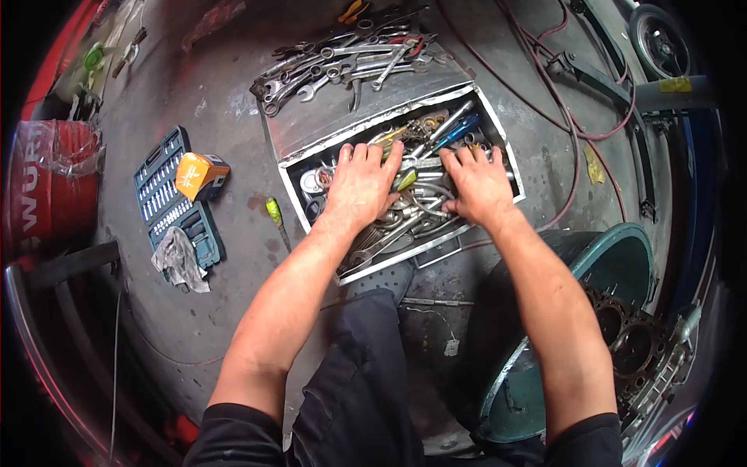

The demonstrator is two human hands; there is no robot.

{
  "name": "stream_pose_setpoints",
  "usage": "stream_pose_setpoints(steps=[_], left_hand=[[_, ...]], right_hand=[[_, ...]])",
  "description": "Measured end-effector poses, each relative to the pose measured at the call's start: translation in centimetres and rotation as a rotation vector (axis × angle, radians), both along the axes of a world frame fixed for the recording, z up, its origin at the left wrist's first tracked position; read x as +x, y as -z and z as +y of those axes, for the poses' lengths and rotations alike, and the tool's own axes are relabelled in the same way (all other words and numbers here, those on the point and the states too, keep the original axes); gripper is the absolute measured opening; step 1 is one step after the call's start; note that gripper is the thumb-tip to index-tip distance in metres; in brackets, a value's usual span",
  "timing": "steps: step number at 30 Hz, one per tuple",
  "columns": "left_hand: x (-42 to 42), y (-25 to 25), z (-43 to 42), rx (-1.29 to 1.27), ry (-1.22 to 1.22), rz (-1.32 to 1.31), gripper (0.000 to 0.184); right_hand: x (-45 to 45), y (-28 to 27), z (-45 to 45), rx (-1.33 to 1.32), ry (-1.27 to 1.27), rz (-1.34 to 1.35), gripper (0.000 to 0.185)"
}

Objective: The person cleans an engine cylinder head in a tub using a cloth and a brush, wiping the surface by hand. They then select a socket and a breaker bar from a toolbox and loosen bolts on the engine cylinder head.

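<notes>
A metal toolbox [292, 175] full of loose hand tools lies on the floor in front of me. My left hand [360, 183] rests on the tools in its left half, fingers stretched out and a little apart. In the right half, my right hand [480, 183] lies on the tools with its fingers spread. Between the hands are a yellow-green handle [407, 180] and several metal tools. Blue-handled tools [457, 131] stick up near the back right wall. Many wrenches [334, 71] are heaped on the opened lid [373, 117]. My hands partly hide the tools beneath them.
A socket set case [163, 156] lies at left with an orange box [201, 176] and a grey rag [180, 261]. A green screwdriver [272, 210] lies beside the toolbox. A teal tub [513, 420] and an engine block [634, 346] stand at right; red hoses [572, 124] cross behind.
</notes>
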State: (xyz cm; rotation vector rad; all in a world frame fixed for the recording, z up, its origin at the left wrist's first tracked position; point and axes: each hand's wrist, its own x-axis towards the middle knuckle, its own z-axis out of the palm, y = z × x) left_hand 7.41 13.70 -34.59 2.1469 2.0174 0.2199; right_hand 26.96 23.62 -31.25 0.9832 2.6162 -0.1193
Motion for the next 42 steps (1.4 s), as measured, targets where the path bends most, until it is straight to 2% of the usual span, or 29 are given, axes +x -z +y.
stream_pose_setpoints(steps=[1, 3, 6, 7, 11, 12, 13, 15, 17, 19, 21, 23, 24, 25, 27, 29, 31, 32, 34, 38, 39, 42], left_hand=[[0.1, -0.4, 0.0, -0.043, -0.011, -0.003, 0.082], [0.3, -0.2, -0.3, -0.029, -0.055, -0.008, 0.079], [-0.1, -0.8, -1.0, -0.028, -0.176, -0.083, 0.07], [-0.5, -1.0, -1.4, -0.008, -0.222, -0.138, 0.068], [-0.9, -1.9, -4.5, 0.397, -0.408, -0.076, 0.052], [-0.4, -1.9, -5.5, 0.361, -0.479, -0.141, 0.043], [0.3, -2.0, -6.5, 0.362, -0.476, -0.143, 0.043], [1.9, -2.1, -8.3, 0.224, -0.402, -0.237, 0.035], [3.2, -1.2, -9.7, 0.196, -0.385, -0.253, 0.029], [4.2, -0.6, -10.3, 0.17, -0.344, -0.268, 0.028], [4.9, -0.4, -10.3, 0.127, -0.288, -0.291, 0.032], [5.6, -1.0, -8.7, 0.204, -0.256, -0.225, 0.045], [5.7, -1.6, -7.7, 0.239, -0.208, -0.188, 0.065], [6.0, -2.2, -6.7, 0.224, -0.186, -0.159, 0.081], [6.6, -2.5, -4.4, 0.161, -0.142, -0.128, 0.088], [7.4, -0.4, -2.4, 0.162, -0.054, 0.023, 0.093], [8.0, 1.2, -0.8, 0.125, 0.005, 0.089, 0.102], [7.9, 1.7, -0.3, 0.104, 0.006, 0.109, 0.104], [7.5, 2.2, 0.6, 0.066, 0.017, 0.068, 0.108], [6.4, 2.2, 0.8, 0.157, 0.009, 0.019, 0.101], [6.0, 2.4, 1.0, 0.206, -0.017, 0.024, 0.098], [5.5, 1.3, 2.1, 0.186, -0.06, 0.042, 0.094]], right_hand=[[-0.4, -0.9, 0.7, -0.085, 0.031, -0.04, 0.08], [-0.5, -1.0, 2.3, -0.097, -0.027, -0.027, 0.053], [-0.3, -0.3, 3.6, -0.078, -0.063, -0.049, 0.04], [-0.3, -0.4, 3.7, -0.081, -0.069, -0.048, 0.04], [-0.7, -1.0, 4.1, -0.144, -0.083, -0.101, 0.039], [-0.9, -1.2, 4.1, -0.153, -0.054, -0.1, 0.039], [-1.1, -1.3, 4.3, -0.16, -0.03, -0.099, 0.039], [-1.1, -0.5, 4.5, -0.136, -0.02, -0.012, 0.04], [-1.5, -1.0, 4.4, -0.206, 0.05, 0.011, 0.04], [-0.8, -0.5, 4.2, -0.153, 0.105, 0.093, 0.046], [0.1, -0.3, 3.8, -0.099, 0.156, 0.169, 0.051], [0.7, -1.2, 2.5, -0.075, 0.268, 0.255, 0.075], [0.7, -1.7, 1.1, -0.072, 0.261, 0.197, 0.099], [0.8, -1.8, 0.1, -0.037, 0.201, 0.113, 0.111], [1.7, -0.1, -0.9, 0.066, 0.107, -0.007, 0.114], [2.1, 1.1, -0.7, 0.123, 0.036, 0.001, 0.109], [1.9, 1.3, 0.2, 0.045, 0.003, -0.005, 0.098], [1.9, 1.2, 0.6, 0.045, 0.003, -0.008, 0.098], [2.2, 0.7, 1.5, -0.011, -0.097, -0.046, 0.086], [3.3, 0.3, 2.2, 0.16, -0.255, 0.127, 0.075], [3.5, -0.2, 2.4, 0.174, -0.244, 0.229, 0.069], [3.8, -2.1, 4.4, 0.346, -0.073, 0.314, 0.062]])
